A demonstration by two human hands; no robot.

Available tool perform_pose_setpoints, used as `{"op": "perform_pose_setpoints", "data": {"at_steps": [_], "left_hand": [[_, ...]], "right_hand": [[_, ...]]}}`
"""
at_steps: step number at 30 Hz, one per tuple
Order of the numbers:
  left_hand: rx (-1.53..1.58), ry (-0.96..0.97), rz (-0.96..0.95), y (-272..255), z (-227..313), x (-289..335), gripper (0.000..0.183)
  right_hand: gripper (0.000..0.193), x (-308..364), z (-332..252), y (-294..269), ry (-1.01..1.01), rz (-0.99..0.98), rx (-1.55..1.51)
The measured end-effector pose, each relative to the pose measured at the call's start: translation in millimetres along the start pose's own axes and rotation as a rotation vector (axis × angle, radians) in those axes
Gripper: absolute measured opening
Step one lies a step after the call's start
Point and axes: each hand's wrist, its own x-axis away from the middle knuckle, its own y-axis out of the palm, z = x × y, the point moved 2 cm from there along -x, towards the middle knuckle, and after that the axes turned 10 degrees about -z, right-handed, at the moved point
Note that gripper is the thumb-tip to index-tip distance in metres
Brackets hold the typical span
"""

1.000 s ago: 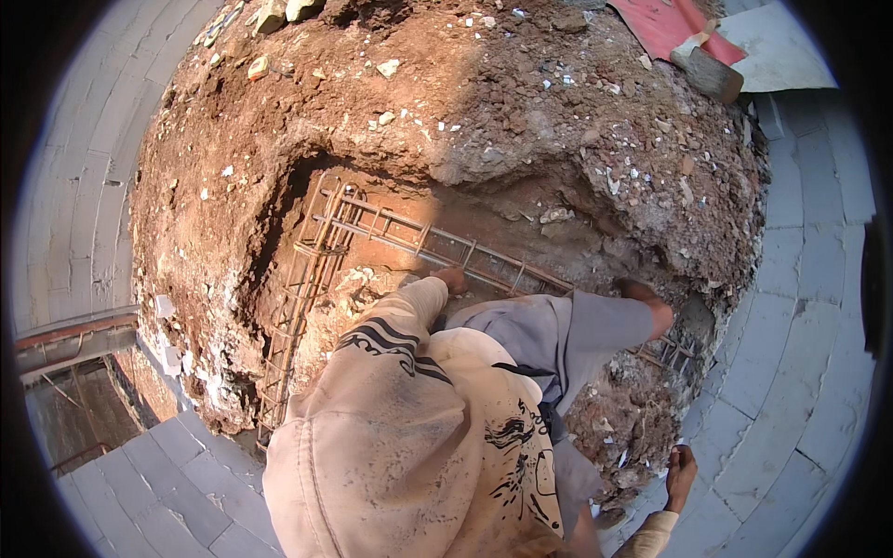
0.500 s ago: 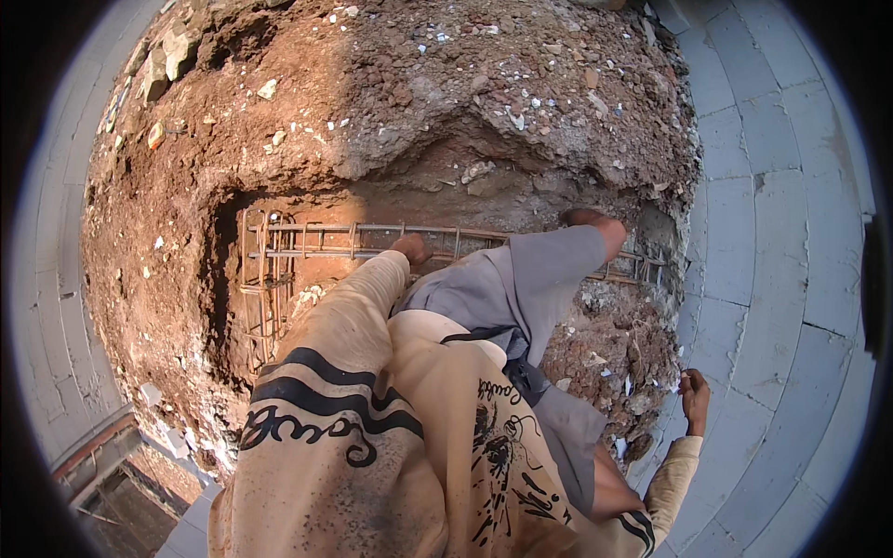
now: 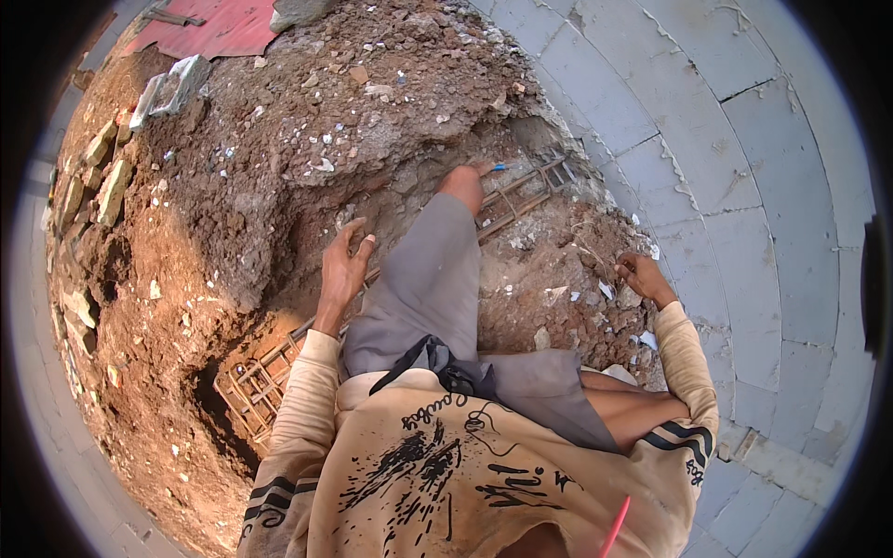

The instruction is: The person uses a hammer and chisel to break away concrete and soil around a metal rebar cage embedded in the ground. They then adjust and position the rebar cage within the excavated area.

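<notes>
My left hand is raised over the trench beside my left knee, its fingers spread and nothing in them. On the other side, my right hand hangs over the rubble close to the grey block wall, fingers loosely bent and apart, with no object visible in it. A rusty steel rebar cage lies in the trench and runs under my bent leg. Its corner part shows beside my left forearm; my leg hides the middle.
Grey block wall curves along the right side. Loose brown soil with stones banks up beyond the trench. Broken stones and a red sheet lie at the far left. A small blue thing is by my knee.
My view has turned and my body straightened. My left hand has come off the rebar cage and lifted with fingers spread. My right hand has moved forward from beside the wall to above the rubble.
</notes>
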Motion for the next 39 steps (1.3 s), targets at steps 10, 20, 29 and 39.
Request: {"op": "perform_pose_setpoints", "data": {"at_steps": [10,20,29,39], "left_hand": [[-0.578,0.265,-0.179,88.4,21.8,25.0,0.073],[-0.453,0.353,-0.161,97.0,5.0,19.8,0.07],[-0.402,0.353,-0.142,97.0,3.0,8.3,0.068],[-0.422,0.358,-0.116,105.9,-8.2,-0.1,0.069]], "right_hand": [[0.03,-41.5,-55.1,33.3,-0.167,-0.185,0.002],[0.026,-39.6,-9.5,37.0,-0.177,-0.291,-0.183],[0.023,-57.9,36.9,6.3,-0.068,-0.251,-0.084],[0.021,-78.1,-18.1,-35.4,-0.075,-0.223,-0.061]]}}
